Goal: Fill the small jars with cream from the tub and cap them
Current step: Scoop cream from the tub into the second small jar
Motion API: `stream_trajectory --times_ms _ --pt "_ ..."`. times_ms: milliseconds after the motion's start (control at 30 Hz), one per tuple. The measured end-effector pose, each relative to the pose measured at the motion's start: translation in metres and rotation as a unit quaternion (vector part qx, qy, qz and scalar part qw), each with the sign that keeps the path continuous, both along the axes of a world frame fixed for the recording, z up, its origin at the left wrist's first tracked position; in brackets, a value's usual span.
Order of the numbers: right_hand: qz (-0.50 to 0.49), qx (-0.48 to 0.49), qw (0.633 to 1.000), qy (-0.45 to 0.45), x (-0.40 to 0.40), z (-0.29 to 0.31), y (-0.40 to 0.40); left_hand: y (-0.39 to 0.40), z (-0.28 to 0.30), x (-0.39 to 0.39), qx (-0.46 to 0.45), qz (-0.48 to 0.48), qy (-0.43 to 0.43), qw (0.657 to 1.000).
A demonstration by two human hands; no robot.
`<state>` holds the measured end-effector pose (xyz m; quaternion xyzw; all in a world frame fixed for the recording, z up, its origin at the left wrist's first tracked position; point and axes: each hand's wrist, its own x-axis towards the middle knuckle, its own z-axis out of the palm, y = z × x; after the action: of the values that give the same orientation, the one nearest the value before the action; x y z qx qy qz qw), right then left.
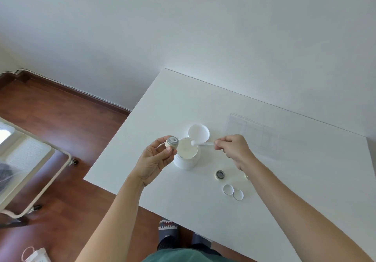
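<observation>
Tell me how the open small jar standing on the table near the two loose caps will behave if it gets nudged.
The small jar on the table looks squat and wide for its height, so it would probably slide rather than tip. It appears empty, so likely light and easy to knock toward the two caps. The white table looks smooth, so little would slow it.

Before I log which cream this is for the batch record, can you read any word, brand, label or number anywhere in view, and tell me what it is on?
None can be read.
Tub: plain white wall, no print shows.
Tub lid: blank white.
Small jar in the left hand: no label visible.
Two small caps: blank.
Clear sheet on the table: faint ruled lines only, no text legible.
White bag on the floor: tiny marks, too blurred to read.
</observation>
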<state>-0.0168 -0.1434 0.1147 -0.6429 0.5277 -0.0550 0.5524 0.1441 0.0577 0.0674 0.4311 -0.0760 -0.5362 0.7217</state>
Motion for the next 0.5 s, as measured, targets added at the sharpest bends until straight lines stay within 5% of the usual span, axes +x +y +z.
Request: stream_trajectory --times_ms 233,500 --pt "-0.02 0.016 0.99 -0.14 -0.017 0.039 0.004 -0.019 0.002 -0.014 0.002 -0.029 0.01 1.0" --pt "0.04 -0.133 0.97 -0.201 -0.014 0.063 0.022 -0.03 0.017 -0.025 -0.043 -0.066 -0.003 0.997"
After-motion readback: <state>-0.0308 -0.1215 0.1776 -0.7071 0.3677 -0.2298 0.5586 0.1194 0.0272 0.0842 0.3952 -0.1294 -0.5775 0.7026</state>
